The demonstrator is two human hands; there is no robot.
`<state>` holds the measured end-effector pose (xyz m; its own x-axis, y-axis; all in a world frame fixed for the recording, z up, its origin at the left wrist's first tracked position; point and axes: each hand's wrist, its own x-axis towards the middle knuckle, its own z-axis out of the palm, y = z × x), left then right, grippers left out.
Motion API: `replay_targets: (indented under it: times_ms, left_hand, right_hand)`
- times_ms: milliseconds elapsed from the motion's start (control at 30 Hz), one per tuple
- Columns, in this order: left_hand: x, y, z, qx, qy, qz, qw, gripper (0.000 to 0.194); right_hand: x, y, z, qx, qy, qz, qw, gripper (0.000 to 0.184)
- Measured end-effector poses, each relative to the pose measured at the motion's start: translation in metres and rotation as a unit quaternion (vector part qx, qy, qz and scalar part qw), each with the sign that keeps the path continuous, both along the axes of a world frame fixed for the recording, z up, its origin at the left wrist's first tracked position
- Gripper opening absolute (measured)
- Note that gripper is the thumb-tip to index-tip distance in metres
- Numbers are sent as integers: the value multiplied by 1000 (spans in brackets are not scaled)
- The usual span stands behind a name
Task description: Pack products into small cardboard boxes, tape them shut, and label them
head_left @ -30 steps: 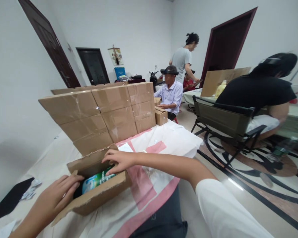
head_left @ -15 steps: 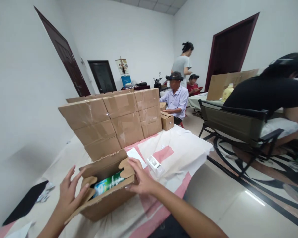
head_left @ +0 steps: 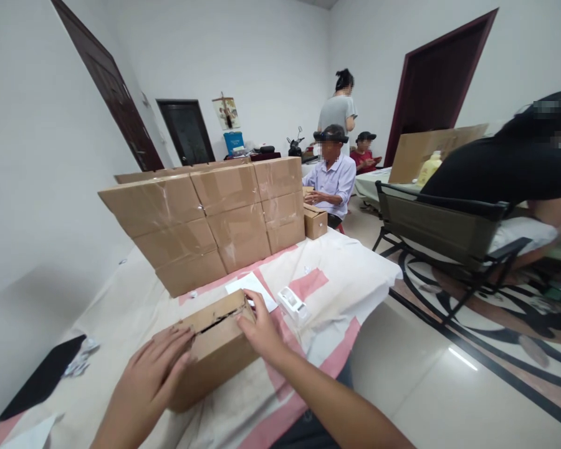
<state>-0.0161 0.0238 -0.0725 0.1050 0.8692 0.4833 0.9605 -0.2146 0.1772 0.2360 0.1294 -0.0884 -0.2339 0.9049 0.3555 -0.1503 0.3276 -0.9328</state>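
In front of me on the cloth-covered table is a brown cardboard box (head_left: 217, 346). Its two long top flaps are folded down, with a narrow dark gap between their edges. My left hand (head_left: 152, 368) grips the left end, fingers over the top and thumb along the near side. At the other end my right hand (head_left: 262, 327) is closed around the corner, thumb on top near the gap. What lies inside the box is hidden. A white tape dispenser (head_left: 292, 304) stands right of the box, beside a sheet of white paper (head_left: 247, 284).
Stacked taped cartons (head_left: 236, 218) form a wall behind the box. A smaller carton (head_left: 315, 223) stands at its right end, near a seated person (head_left: 334, 171). On the left lies a flat black object (head_left: 42, 377). Another person sits in a folding chair (head_left: 439, 231) at right.
The box's long flaps have come down over the top, covering the green package that showed inside. My left hand has moved right onto the box; my right hand stays at its right end.
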Motion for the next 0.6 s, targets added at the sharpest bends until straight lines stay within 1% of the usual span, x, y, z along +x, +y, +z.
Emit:
replay_targets:
  times_ms: [100, 200, 300, 400, 500, 600]
  left_hand:
    - [26, 6, -4, 9, 102, 7, 995, 58]
    - [39, 11, -11, -6, 150, 42, 988, 65]
    - [41, 12, -14, -35, 159, 64, 985, 66]
    - [41, 11, -11, -61, 151, 71, 984, 66]
    - [43, 9, -9, -61, 140, 75, 985, 67]
    - [44, 8, -11, -53, 136, 75, 986, 67]
  right_hand:
    - [2, 1, 1, 19, -2, 4, 1000, 59]
    - [3, 2, 0, 29, 0, 10, 1000, 56]
    - [2, 2, -3, 34, 4, 18, 999, 54]
    - [2, 1, -4, 25, 5, 22, 999, 49]
    - [3, 0, -3, 13, 4, 27, 1000, 46]
    - [4, -2, -3, 9, 6, 28, 1000, 45]
